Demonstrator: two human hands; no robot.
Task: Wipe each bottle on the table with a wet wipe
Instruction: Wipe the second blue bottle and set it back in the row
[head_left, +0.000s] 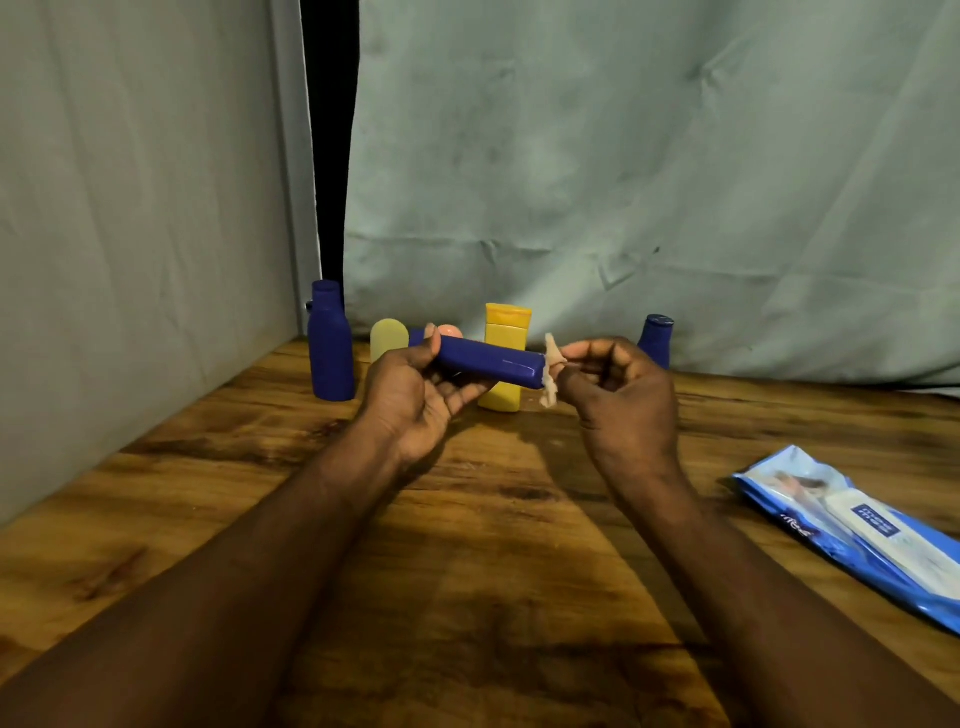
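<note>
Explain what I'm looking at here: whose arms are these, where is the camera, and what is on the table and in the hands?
There is no machine here. A person works with bare hands, and the single picture comes from a camera worn on their head, looking forward and down.

The left hand holds a long blue bottle sideways above the wooden table. The right hand pinches a crumpled wipe against one end of that bottle.

At the back of the table stand a tall blue bottle, a pale yellow bottle, a yellow bottle and a small blue bottle. A pack of wipes lies on the right.
</note>
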